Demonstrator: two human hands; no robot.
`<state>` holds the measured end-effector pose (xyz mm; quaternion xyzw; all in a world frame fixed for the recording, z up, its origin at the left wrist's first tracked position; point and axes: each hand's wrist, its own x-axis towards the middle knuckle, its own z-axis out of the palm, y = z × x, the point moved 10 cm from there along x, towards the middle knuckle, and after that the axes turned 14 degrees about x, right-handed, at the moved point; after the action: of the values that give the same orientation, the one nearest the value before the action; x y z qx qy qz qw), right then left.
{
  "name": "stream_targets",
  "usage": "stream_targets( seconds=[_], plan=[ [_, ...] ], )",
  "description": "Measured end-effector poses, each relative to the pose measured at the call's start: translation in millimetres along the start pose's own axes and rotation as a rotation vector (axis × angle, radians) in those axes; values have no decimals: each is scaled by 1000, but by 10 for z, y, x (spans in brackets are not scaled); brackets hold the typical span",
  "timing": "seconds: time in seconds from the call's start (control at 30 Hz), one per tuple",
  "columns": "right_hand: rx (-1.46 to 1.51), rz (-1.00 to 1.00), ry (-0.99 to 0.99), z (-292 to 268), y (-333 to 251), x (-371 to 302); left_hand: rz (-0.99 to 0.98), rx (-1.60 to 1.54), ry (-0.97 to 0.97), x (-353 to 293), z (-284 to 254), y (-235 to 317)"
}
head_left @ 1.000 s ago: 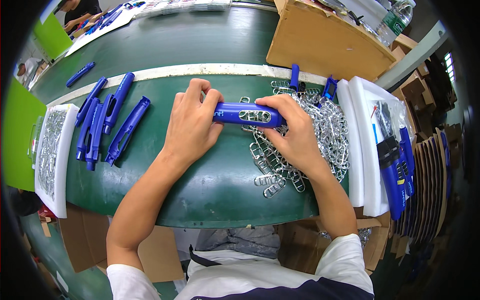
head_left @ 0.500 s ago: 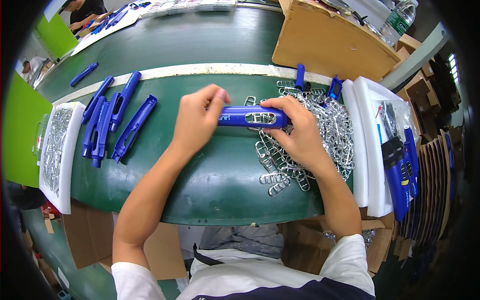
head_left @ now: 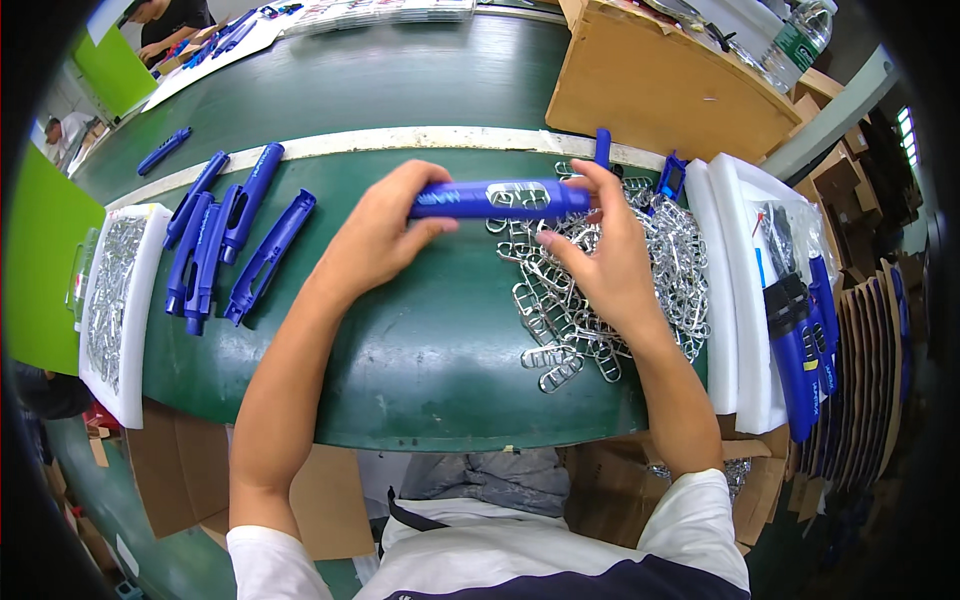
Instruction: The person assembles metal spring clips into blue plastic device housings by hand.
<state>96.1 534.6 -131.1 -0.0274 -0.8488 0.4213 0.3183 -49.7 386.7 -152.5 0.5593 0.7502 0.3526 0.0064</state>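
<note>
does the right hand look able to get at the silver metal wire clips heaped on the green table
Probably yes: the silver metal wire clips lie uncovered beside the right hand, whose thumb looks clear of the blue plastic casing.

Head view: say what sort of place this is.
Probably an assembly workshop: a pile of oblong metal parts and blue plastic casings on a green workbench, with open cardboard boxes below.

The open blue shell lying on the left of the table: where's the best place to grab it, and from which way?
I'd probably pinch the open blue shell across its middle, over both long edges, since it's long and narrow. It slants, so turn your grip to match. Come from above and its right, away from the other blue pieces.
</note>
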Motion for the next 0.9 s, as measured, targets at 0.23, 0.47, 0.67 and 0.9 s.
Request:
stream_targets(
  seconds=[0.23, 0.47, 0.67, 0.9],
  plan=[
    [-143, 34, -334, 85, -12, -73, -234, 199, 294, 276, -365, -939],
    [-339, -85, -404, 327, -39, -157, -423, 848, 211, 1015, -423, -1840],
    [-276, -72, -394, 231, -8, -222, -411, 812, 247, 934, -212, -1911],
    [-285, -66, -393, 243, -97, -139, -192, 579, 359, -119, -1253, -1067]
  ],
)
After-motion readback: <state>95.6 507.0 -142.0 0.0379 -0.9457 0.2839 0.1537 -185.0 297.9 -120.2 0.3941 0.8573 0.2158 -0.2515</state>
